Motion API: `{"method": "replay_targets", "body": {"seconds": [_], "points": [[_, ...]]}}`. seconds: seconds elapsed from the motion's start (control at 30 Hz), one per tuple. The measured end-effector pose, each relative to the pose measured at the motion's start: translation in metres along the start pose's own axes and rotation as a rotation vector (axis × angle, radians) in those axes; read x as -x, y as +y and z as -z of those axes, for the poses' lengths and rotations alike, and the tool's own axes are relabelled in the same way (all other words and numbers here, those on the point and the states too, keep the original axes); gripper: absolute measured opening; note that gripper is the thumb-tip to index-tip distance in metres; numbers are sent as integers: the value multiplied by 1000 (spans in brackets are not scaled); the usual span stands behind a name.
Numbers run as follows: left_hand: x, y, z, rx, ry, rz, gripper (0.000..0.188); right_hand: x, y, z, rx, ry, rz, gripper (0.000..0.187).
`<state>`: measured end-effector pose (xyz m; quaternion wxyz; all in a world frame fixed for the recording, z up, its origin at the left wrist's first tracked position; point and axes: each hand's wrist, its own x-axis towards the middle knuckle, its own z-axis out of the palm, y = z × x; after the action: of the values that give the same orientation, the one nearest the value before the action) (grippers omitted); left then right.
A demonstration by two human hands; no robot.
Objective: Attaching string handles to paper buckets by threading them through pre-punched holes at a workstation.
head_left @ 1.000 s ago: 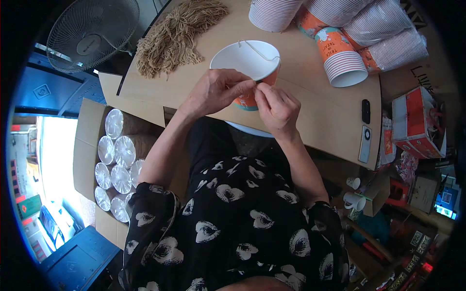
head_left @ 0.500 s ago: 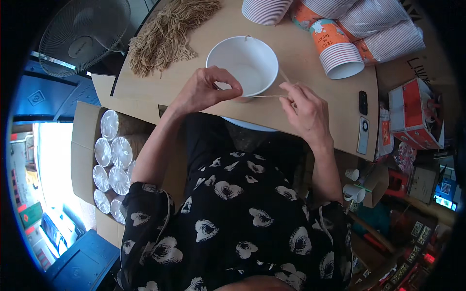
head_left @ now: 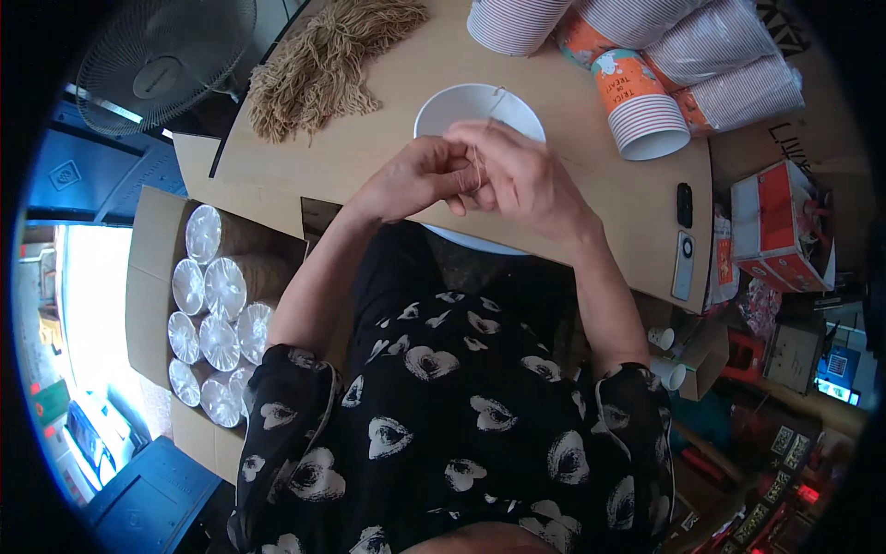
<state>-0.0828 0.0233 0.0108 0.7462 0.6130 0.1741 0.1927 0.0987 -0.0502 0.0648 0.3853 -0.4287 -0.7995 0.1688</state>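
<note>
A white paper bowl [head_left: 461, 106] stands on the wooden table [head_left: 406, 83] in front of me. Both hands meet just over its near rim. My left hand [head_left: 420, 175] and my right hand [head_left: 521, 171] pinch a thin tan string [head_left: 480, 162] between their fingertips; one end of it [head_left: 496, 97] runs up over the bowl. My fingers hide how the string is fixed to the bowl.
A heap of tan strings [head_left: 323, 60] lies at the table's far left. Stacks of orange-and-white paper cups [head_left: 637, 102] lie at the far right. A cardboard box [head_left: 152, 277] of wrapped cup stacks sits left of me, a fan [head_left: 161, 60] beyond it. Two dark remotes [head_left: 683, 235] rest near the right edge.
Half a second ago my hands were apart, stretching the string across the bowl's near rim. They have now come together over the rim, with the string bunched between the fingertips.
</note>
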Motion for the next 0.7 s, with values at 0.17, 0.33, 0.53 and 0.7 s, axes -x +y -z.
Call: {"method": "replay_targets", "body": {"seconds": [0.17, 0.33, 0.53, 0.7], "points": [[-7, -2, 9, 187, -109, 38, 22, 3, 40, 0, -91, 128, -179, 26], [-6, -7, 16, 269, -109, 55, 21, 20, 22, 18, -89, 164, -352, 18], [-10, -3, 13, 232, -97, 47, 21, 17, -5, 25, 227, 69, -113, 20], [-13, 2, 11, 165, -95, 37, 20, 17, 1, 24, 284, 63, -67, 14]]}}
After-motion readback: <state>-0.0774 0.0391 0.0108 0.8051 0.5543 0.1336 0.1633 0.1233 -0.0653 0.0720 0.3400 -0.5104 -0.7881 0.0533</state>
